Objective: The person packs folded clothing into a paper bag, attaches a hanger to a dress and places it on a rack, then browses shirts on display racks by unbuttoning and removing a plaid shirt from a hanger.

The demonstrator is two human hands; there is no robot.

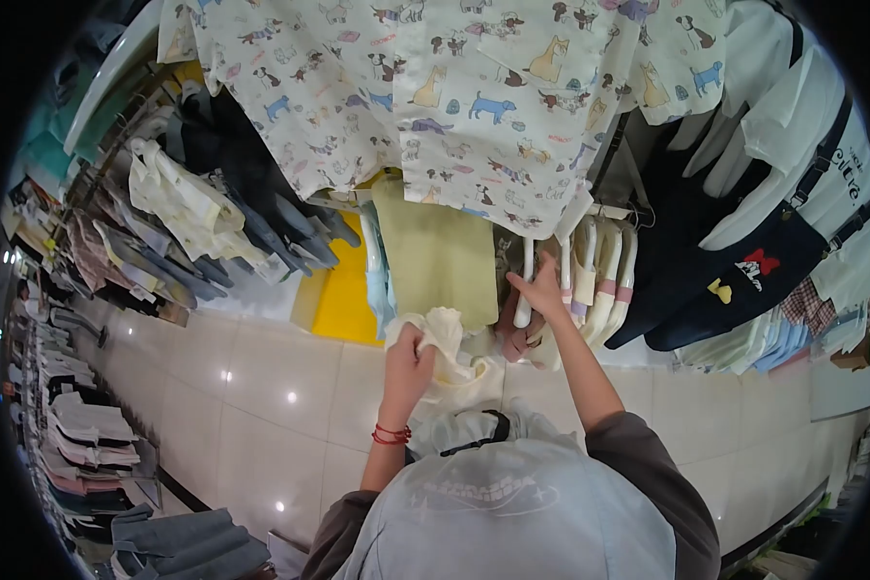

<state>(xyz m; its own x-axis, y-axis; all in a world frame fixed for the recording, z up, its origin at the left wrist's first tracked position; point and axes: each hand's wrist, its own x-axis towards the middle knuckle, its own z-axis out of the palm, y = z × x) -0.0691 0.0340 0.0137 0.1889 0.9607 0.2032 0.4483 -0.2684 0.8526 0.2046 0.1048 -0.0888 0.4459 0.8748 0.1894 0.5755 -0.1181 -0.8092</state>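
Observation:
My left hand (408,367) is closed around a bunched cream garment (443,340), whose loose folds hang to the right above the floor. A red cord bracelet circles that wrist. Farther right, my right hand (541,288) reaches up to a row of light garments on white hangers (604,280). Its thumb and fingers are spread, close to the leftmost white hanger (525,307); whether they touch it I cannot tell. Between the two hands, a plain pale green garment (437,246) hangs in front of the rack.
A white shirt printed with dogs (483,97) hangs overhead. Dark overalls (715,261) and white tops hang at right, jeans and light shirts (188,198) at left. A yellow panel (343,295) stands below the rack. Shiny floor tiles (280,387) lie beneath.

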